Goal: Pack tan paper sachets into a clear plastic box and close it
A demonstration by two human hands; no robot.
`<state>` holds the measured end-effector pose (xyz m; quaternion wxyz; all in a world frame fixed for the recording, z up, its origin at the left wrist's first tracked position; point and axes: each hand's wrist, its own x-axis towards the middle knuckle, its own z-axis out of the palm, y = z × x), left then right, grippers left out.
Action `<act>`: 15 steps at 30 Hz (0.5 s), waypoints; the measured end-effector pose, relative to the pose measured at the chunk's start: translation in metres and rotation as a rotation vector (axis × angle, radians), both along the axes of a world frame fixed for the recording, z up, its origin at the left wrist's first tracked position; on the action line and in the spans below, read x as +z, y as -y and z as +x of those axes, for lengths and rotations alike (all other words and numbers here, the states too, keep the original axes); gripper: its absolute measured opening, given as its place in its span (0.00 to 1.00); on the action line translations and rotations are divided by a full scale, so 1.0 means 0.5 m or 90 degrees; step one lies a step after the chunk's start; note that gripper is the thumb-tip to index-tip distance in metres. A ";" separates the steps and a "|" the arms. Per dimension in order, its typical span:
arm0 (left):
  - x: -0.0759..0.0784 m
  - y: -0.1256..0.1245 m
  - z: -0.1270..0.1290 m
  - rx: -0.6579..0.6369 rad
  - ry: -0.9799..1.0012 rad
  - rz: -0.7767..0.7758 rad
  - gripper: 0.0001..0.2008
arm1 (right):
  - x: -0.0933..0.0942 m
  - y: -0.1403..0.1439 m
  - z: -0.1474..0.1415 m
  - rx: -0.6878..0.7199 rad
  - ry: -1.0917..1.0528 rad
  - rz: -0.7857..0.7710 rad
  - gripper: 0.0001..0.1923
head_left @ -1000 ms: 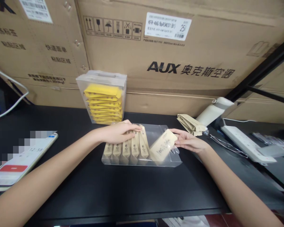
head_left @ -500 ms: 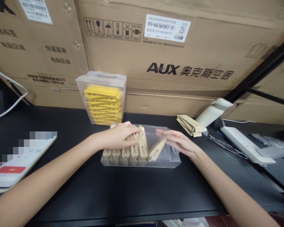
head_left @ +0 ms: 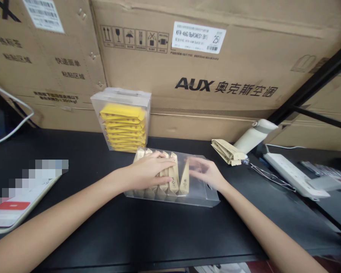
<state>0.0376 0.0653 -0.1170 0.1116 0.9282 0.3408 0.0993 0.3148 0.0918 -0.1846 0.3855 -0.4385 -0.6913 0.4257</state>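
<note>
A clear plastic box (head_left: 200, 200) lies on the black tabletop, holding a row of small beige paper packets (head_left: 173, 184) on edge. My left hand (head_left: 147, 172) rests across the tops of these packets with its fingers stretched out, hiding part of the row. The rightmost packet (head_left: 184, 184) leans against the row, with a narrow gap at its top. From the right, my right hand (head_left: 208, 173) reaches into the box, fingers extended and apart, the tips at or very near the upper part of that packet.
Behind stands a clear box (head_left: 149, 113) of stacked yellow packets (head_left: 125, 127). More beige packets (head_left: 229, 151) lie at the right near a white bottle (head_left: 254, 136), a cable and a power strip (head_left: 295, 174). A phone (head_left: 19, 201) is at left; large cartons (head_left: 230, 64) form the back.
The rightmost packet has swung from a right-leaning slant to nearly upright against the row. My right hand has moved left with it; my left hand and the box have shifted slightly right.
</note>
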 end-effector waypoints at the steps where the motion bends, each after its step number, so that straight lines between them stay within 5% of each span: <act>1: -0.005 0.001 0.002 -0.003 -0.004 0.009 0.25 | -0.001 0.001 -0.003 -0.008 -0.016 -0.004 0.29; 8: -0.016 0.013 0.013 -0.031 -0.042 0.045 0.22 | 0.016 0.017 -0.022 0.138 -0.022 -0.164 0.13; 15: -0.018 0.022 0.017 -0.040 -0.012 0.006 0.22 | 0.030 -0.002 0.031 0.169 0.029 -0.254 0.18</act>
